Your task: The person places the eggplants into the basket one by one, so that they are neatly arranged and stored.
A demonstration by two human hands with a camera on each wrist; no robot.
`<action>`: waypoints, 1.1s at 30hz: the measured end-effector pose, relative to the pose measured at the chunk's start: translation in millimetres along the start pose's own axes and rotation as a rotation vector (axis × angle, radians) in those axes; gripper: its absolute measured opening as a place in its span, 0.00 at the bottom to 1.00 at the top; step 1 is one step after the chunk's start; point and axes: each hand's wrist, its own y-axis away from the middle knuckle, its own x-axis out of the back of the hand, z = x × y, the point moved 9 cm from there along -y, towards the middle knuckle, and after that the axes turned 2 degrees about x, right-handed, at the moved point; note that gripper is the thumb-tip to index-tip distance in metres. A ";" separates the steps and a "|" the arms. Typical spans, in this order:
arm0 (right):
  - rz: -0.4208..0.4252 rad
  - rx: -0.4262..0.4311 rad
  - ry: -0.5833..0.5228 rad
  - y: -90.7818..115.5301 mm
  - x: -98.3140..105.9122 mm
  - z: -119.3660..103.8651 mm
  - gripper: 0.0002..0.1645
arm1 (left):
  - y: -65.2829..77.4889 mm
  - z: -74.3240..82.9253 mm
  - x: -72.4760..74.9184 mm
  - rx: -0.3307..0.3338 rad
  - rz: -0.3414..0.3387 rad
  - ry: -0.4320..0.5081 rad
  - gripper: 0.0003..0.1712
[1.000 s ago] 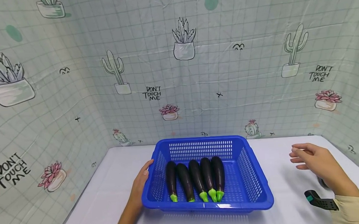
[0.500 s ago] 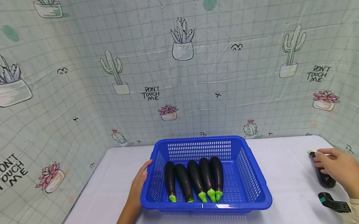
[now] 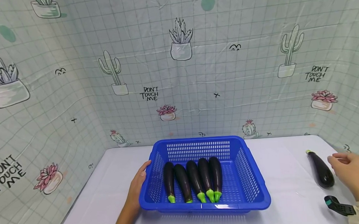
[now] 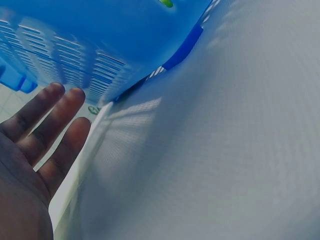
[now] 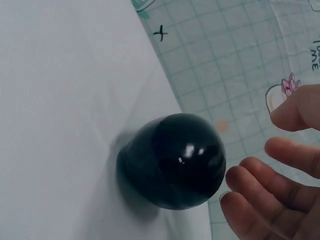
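Observation:
My left hand [image 3: 136, 188] rests its straight fingers against the left side of a blue plastic basket [image 3: 206, 208]. In the left wrist view, the fingers [image 4: 67, 145] spread beside the slotted basket wall [image 4: 75, 55]. Inside the basket several dark eggplants [image 3: 195, 179] lie side by side, green stem ends toward me. A single eggplant [image 3: 321, 168] lies on the table at the right, its stem end pointing away. Just right of it hovers my right hand [image 3: 354, 175], fingers loosely bent and holding nothing. In the right wrist view, the eggplant's round end [image 5: 175, 162] is close to the fingertips.
A white cloth covers the table [image 3: 287, 174]. Patterned fabric with cactus drawings [image 3: 202, 73] rises behind it and along both sides. Black bands with small devices [image 3: 339, 205] sit at both wrists.
My right hand has moved right, over and past the single eggplant, which now shows fully. My left hand stays at the basket. The head view has shifted slightly.

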 end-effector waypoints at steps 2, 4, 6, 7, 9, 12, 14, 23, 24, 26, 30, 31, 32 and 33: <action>-0.033 -0.011 0.026 -0.5 -4.8 5.6 0.32 | 0.4 -0.4 0.6 0.003 0.004 0.003 0.29; -0.082 -0.017 0.047 -0.6 -11.2 10.9 0.35 | 0.8 -0.3 1.0 0.005 0.009 0.003 0.29; -0.138 -0.015 0.062 -0.9 -18.1 14.5 0.39 | 1.1 -0.4 1.3 0.009 0.010 0.007 0.29; -0.169 -0.016 0.064 -0.7 -21.5 16.0 0.42 | 1.2 -0.2 1.2 0.012 0.010 0.009 0.29; -0.206 0.002 0.073 -0.8 -26.3 16.4 0.44 | 1.3 0.3 1.2 0.013 0.009 0.010 0.29; -0.237 0.009 0.096 -1.2 -31.0 16.4 0.48 | 1.1 -0.5 1.4 0.016 0.009 0.011 0.29; -0.249 -0.008 0.110 -1.0 -34.1 17.9 0.49 | 0.9 -1.9 1.9 0.016 0.015 0.015 0.29; -0.325 -0.065 0.141 0.6 -43.6 24.4 0.53 | -0.1 -6.8 2.1 0.013 0.015 0.026 0.29; -0.327 -0.071 0.132 0.8 -44.0 24.6 0.53 | -0.2 -6.2 2.3 0.008 0.016 0.024 0.29; -0.311 -0.076 0.115 0.6 -42.7 24.5 0.52 | -0.1 -4.5 2.3 0.000 0.014 0.023 0.29; -0.247 -0.063 0.057 -0.4 -35.3 22.7 0.50 | 0.2 -1.8 1.3 -0.002 0.005 0.037 0.29; -0.230 -0.052 0.044 -0.8 -32.9 21.5 0.50 | 0.4 -1.6 1.1 -0.001 0.003 0.041 0.29; -0.215 -0.041 0.029 -1.0 -31.0 20.3 0.49 | 0.3 -1.7 0.9 0.001 0.003 0.040 0.29; -0.201 -0.029 0.013 -1.2 -29.5 18.8 0.48 | 0.3 -1.8 0.7 0.003 0.002 0.042 0.29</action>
